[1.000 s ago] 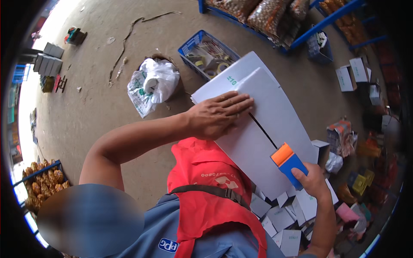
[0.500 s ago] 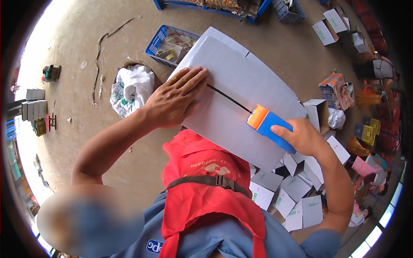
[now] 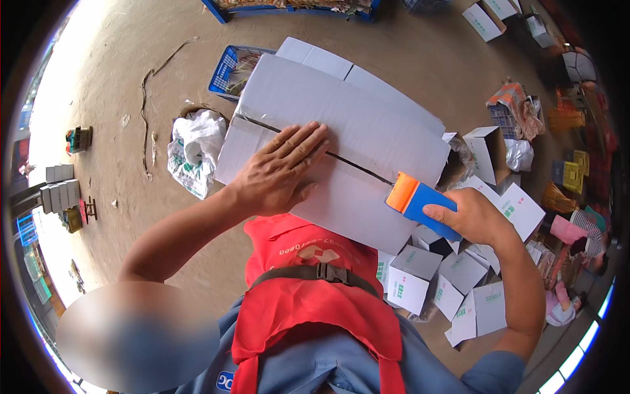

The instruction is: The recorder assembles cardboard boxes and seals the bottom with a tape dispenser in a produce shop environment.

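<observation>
A large white cardboard carton (image 3: 380, 118) lies in front of me, with a dark gap (image 3: 357, 166) running between its two closed flaps. My left hand (image 3: 279, 167) presses flat on the flaps across this gap, fingers stretched out. In my right hand (image 3: 482, 217) is a blue and orange tape dispenser (image 3: 426, 207), its orange front end resting on the carton over the gap near the right side. What looks like clear tape (image 3: 249, 118) shows faintly at the gap's left end; its full run is hard to make out.
Many small white boxes (image 3: 417, 266) lie piled to the right. Beyond the carton sits a blue plastic basket (image 3: 223, 69), with a white bag (image 3: 197, 141) left of it. People sit at the far right, near yellow crates (image 3: 573, 174).
My left hand has slid rightward along the gap, uncovering its left end. The tape dispenser has moved slightly further right over the carton. The whole view has also shifted.
</observation>
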A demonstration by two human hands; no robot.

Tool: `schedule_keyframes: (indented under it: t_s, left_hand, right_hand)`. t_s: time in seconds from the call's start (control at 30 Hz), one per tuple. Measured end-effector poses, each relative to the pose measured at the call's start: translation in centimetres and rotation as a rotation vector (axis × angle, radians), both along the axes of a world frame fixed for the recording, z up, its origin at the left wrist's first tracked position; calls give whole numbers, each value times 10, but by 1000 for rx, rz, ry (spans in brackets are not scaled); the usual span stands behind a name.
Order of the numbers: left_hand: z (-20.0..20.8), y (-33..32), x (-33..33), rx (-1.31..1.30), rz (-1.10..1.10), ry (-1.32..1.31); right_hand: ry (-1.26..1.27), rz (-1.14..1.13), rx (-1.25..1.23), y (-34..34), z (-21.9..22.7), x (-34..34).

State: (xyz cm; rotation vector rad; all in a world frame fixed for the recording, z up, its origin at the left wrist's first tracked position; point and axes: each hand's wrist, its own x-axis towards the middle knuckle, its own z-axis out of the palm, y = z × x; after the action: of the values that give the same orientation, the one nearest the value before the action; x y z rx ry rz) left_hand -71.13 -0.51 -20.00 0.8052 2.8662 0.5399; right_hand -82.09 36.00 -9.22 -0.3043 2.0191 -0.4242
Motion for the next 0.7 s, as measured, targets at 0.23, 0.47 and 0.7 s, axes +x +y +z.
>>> schedule_keyframes:
  t_s: [0.23, 0.47, 0.7]
  left_hand:
    - [3, 3, -4, -85, -25, -35]
    - [-2, 3, -4, -147, 11, 1]
    - [-8, 7, -12, -148, -2, 47]
  right_hand:
    - [-34, -81, -136, 94, -38, 4]
    - [-30, -67, -260, 139, -81, -4]
    - [21, -107, -364, 183, -164, 3]
